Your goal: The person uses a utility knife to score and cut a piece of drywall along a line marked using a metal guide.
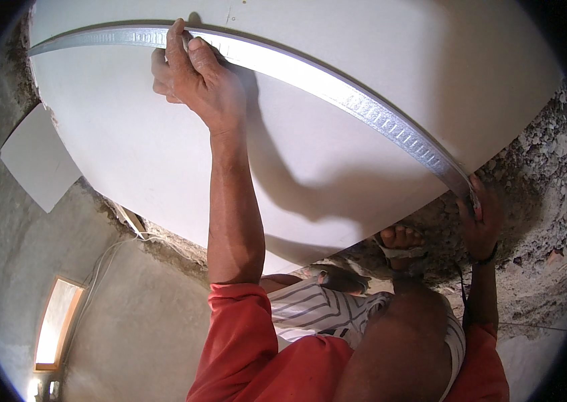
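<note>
A long silvery metal channel (337,90), with rows of short ridges stamped in it, lies across a large smooth white board (310,141). It looks bowed through the lens. My left hand (206,87) is closed at the channel's left part, index finger and thumb against its near edge and the other fingers curled under; whether anything small is between them cannot be made out. At the board's right edge, my right hand (483,218) grips the channel's end, its fingers partly in shadow. The left arm casts a dark shadow on the board.
My sandalled foot (401,241) and bent knee (401,342) are close to the board's near edge. Rough, stony ground (531,187) borders it on the right. On the left are a smaller white sheet (41,157), a grey wall (136,308), thin cables (99,261) and a wood-framed opening (59,321).
</note>
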### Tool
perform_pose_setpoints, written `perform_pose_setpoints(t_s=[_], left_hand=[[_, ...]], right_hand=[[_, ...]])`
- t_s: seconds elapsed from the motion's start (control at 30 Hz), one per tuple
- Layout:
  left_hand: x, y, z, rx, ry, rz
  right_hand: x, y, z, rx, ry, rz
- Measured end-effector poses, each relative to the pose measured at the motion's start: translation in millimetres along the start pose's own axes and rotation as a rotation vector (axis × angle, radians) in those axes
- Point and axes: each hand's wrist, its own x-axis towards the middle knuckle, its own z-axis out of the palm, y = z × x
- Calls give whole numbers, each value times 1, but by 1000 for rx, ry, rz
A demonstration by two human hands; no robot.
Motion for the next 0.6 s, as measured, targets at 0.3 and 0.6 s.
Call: perform_pose_setpoints(t_s=[0.3, 0.6], left_hand=[[6, -6, 7, 0, -35, 136], [9, 13, -1, 76, 43, 98]], right_hand=[[-3, -10, -2, -4, 42, -3], [8, -14, -14, 138, -18, 6]])
